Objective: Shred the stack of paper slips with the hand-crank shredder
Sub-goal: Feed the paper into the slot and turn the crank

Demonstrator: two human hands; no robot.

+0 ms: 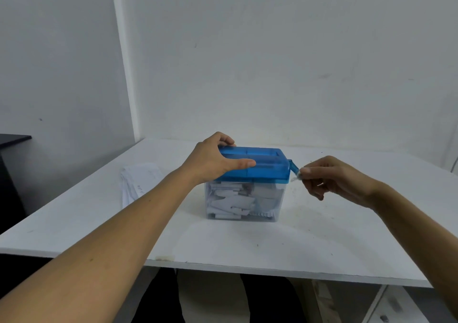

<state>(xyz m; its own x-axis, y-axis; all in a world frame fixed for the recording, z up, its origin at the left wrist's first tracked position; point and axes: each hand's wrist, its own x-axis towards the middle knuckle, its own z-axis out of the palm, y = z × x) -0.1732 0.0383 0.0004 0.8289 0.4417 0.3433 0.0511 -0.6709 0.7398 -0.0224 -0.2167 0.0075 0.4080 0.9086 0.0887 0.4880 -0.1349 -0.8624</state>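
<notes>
So the stack of paper slips (138, 181) was lying flat on the white surface (247, 243), a bit left of the shredder (247, 186) and not touching it; left hand (213, 161) was clamped over its blue lid (265, 164), thumb on the near side; the clear bin (277, 198) below was pretty full of cut paper; right hand (332, 181) pinched the crank knob (298, 174) at the right end.

The shredder (257, 174) stands upright at the middle of the tabletop (223, 245). It has a translucent blue lid (267, 165) on a clear bin (277, 198) that is packed with white paper scraps (233, 201). Its blue crank (295, 168) juts from the right end, slanting down. The stack of paper slips (138, 181) lies flat to the left, apart from the shredder, white and loosely fanned.
</notes>
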